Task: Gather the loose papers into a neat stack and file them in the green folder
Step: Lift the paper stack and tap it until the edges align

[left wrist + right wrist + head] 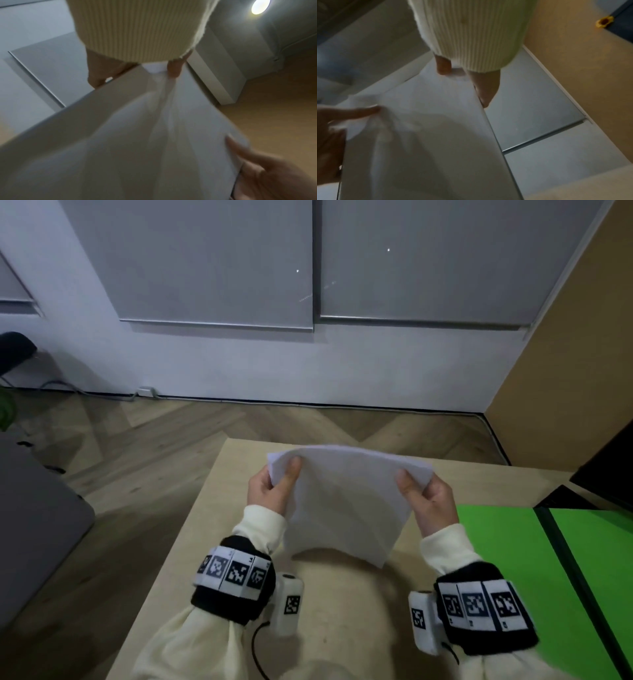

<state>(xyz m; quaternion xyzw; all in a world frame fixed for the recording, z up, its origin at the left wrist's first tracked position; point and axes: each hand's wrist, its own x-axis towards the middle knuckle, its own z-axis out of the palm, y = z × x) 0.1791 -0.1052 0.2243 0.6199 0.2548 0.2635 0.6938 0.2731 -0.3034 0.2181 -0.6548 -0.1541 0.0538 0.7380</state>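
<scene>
At the bottom of the head view, two cream sleeves with black wristbands (233, 580) carrying checkered white tags reached up from the lower edge. Just above them, in the middle of the frame, the left hand (270, 489) and the right hand (430, 501) each pinched an upper corner of a sheaf of white papers (346, 501), thumbs on the near face, fingers behind. The papers hung tilted above the pale wooden table (212, 508), bowing between the two grips. At the right edge, the green folder (507, 549) lay open and flat on the table, beside the right wrist. Farther up were wood flooring, a white wall and grey blinds (219, 261).
</scene>
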